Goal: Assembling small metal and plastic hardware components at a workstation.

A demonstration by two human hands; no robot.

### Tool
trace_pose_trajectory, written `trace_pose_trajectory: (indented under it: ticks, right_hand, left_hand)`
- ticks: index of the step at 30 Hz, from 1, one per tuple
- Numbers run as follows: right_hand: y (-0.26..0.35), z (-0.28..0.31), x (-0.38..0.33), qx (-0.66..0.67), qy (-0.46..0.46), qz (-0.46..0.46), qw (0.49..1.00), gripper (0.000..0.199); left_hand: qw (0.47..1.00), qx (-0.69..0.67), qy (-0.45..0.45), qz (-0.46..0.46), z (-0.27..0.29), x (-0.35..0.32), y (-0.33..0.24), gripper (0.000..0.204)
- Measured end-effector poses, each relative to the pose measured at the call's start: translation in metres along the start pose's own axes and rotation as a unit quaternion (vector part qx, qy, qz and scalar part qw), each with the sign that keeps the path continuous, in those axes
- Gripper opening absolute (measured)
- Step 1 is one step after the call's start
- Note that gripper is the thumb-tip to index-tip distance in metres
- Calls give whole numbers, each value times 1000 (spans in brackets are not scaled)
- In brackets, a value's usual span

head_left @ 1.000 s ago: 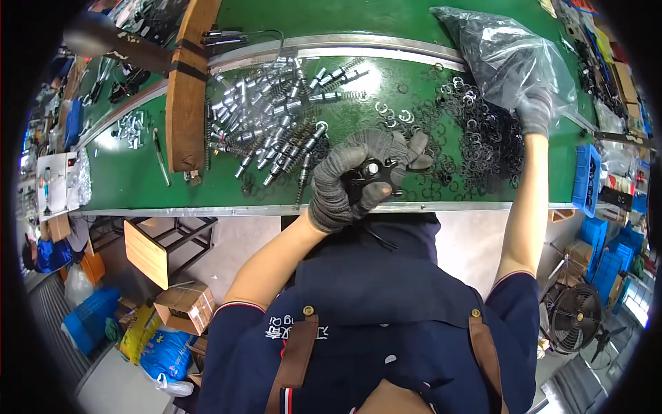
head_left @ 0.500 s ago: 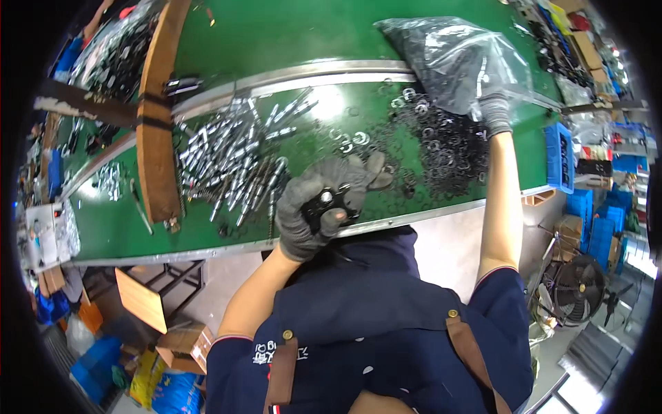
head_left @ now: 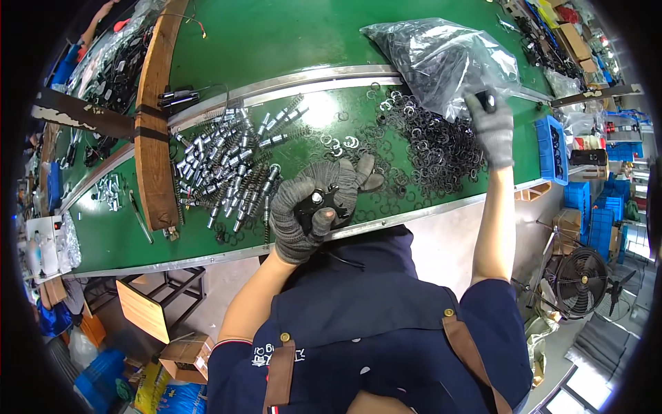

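Observation:
My left hand (head_left: 298, 219), in a grey knit glove, is closed around a black metal part (head_left: 316, 205) with a bright round pin, above the table's front edge. Grey knit fabric (head_left: 338, 176) with finger-like ends lies against it; whether this is the same hand or a loose glove I cannot tell. At the far right, my gloved right hand (head_left: 495, 131) pinches a small black piece (head_left: 489, 102) with a shiny spot. It is at the near side of a clear plastic bag (head_left: 441, 58) holding dark parts. Black C-shaped clips (head_left: 441, 148) lie heaped left of that hand.
Silver pins with springs (head_left: 231, 162) are piled on the green table (head_left: 276, 41), beside an upright wooden post (head_left: 156, 159). A metal rail (head_left: 324, 74) crosses the table. A blue bin (head_left: 552, 148) stands at the right edge; a fan (head_left: 583, 279) is on the floor.
My right hand has come back slightly from the bag and now shows a small black piece in its fingers. The left hand keeps its hold with little movement. The view has shifted slightly.

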State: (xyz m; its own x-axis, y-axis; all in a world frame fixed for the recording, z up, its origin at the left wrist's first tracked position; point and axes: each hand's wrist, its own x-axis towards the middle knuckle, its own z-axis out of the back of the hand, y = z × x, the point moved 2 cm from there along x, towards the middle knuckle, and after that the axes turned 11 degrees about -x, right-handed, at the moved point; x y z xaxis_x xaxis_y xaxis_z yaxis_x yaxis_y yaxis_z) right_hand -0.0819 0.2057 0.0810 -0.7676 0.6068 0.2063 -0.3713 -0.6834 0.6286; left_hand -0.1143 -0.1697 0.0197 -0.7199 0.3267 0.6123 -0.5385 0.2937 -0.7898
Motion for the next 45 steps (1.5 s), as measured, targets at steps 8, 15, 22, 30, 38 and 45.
trace_pose_trajectory:
  ticks: [8, 15, 22, 30, 38, 45]
  right_hand:
    - [130, -34, -109, 194, 223, 102, 950, 19]
    - [170, -59, -114, 175, 265, 263, 911, 25]
    - [183, -58, -119, 20, 203, 307, 930, 24]
    - [164, -53, -114, 90, 168, 171, 967, 19]
    - [180, -57, -114, 184, 256, 187, 930, 24]
    - [177, -69, -116, 69, 282, 276, 916, 33]
  left_hand:
    - [999, -26, -17, -15, 3, -1, 3, 56]
    - [999, 5, -35, -22, 5, 7, -1, 32]
    - [995, 63, -53, -57, 6, 6, -6, 20]
    - [997, 19, -76, -26, 6, 10, -1, 29]
    - [976, -182, -115, 18, -7, -4, 1, 57]
    - [983, -175, 52, -2, 8, 5, 3, 43]
